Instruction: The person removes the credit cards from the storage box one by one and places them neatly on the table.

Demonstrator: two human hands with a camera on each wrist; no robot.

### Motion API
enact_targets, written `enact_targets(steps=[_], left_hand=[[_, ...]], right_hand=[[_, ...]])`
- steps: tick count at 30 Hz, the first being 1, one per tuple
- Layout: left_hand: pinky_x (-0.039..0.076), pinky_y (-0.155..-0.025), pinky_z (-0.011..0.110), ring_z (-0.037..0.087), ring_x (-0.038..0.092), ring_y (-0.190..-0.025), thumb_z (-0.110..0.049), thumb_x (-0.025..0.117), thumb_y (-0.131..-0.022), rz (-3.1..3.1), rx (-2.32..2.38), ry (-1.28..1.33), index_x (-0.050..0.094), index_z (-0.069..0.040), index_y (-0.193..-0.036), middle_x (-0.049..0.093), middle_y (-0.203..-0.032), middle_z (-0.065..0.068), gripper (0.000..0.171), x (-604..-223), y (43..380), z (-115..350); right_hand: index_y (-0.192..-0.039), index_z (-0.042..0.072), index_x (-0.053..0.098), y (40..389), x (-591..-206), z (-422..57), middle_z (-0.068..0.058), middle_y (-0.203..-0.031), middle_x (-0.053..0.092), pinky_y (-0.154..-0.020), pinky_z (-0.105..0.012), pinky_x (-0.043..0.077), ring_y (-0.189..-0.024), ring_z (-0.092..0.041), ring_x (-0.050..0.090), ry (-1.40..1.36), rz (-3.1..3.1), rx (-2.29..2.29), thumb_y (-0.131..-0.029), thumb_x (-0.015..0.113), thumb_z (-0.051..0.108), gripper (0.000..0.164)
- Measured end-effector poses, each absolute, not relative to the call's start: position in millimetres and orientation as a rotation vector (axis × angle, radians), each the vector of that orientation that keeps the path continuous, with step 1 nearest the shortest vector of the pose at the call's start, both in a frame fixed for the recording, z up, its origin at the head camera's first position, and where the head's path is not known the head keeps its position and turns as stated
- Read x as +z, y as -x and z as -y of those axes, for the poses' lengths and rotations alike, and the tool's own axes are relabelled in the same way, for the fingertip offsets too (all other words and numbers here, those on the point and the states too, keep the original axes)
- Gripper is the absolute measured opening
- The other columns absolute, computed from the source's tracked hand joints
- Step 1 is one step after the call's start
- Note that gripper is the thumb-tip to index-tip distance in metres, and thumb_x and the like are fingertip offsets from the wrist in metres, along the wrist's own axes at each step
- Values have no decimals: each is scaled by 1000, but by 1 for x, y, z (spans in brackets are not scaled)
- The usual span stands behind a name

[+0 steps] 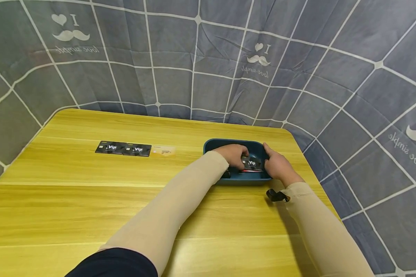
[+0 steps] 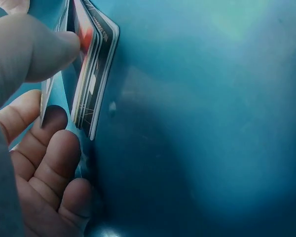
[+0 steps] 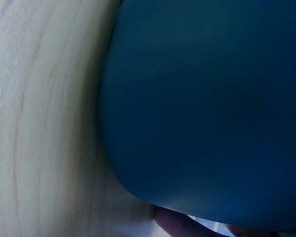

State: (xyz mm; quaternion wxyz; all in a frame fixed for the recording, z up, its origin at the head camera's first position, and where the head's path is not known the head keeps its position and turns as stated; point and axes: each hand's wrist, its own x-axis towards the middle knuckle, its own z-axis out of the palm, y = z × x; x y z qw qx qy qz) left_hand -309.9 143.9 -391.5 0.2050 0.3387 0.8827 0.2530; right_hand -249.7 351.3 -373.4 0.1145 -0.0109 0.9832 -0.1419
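A dark blue rectangular bin (image 1: 240, 182) stands on the wooden table, with cards inside it. My left hand (image 1: 234, 154) reaches into the bin beside a black Vip card (image 1: 252, 164). In the left wrist view, its thumb and curled fingers pinch a thin card (image 2: 46, 96), seen nearly edge-on. Right beside that card, several more cards (image 2: 92, 81) stand in a bundle, one showing red near the thumb tip. My right hand (image 1: 280, 166) grips the bin's right end at the rim. The bin's outer wall (image 3: 202, 113) fills most of the right wrist view.
Two black Vip cards (image 1: 111, 147) (image 1: 138, 149) and a pale gold card (image 1: 164, 151) lie in a row on the table (image 1: 90, 215), left of the bin. A black strap end (image 1: 276, 195) sticks out at the right wrist. Grey checked cloth (image 1: 173, 50) hangs behind the table.
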Motion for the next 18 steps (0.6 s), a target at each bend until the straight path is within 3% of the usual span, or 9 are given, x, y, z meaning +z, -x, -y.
enact_targets(steps=[4,15,18], left_hand=[[52,-94,32,18,61,-103,-23,79,-91,-2470,723,-924,62,-12,-141,67,-127,4,54,-389,308,-143],[53,-89,30,17,63,-98,-21,76,-90,-2487,749,-944,63,-10,-139,68,-125,4,52,-388,310,-144],[54,-89,31,18,64,-97,-21,76,-90,-2475,752,-953,62,-9,-139,68,-123,4,53,-386,310,-144]], right_hand=[[-170,9,14,249,-373,-351,-32,-160,40,-107,-59,48,-137,-49,54,27,-2886,-420,-105,39,9,69],[-170,11,13,249,-369,-351,-32,-159,43,-89,-49,49,-114,-43,63,16,-2877,-432,-104,39,8,71],[-170,12,14,249,-370,-350,-31,-160,43,-90,-49,48,-114,-41,62,-2,-2868,-446,-103,40,8,72]])
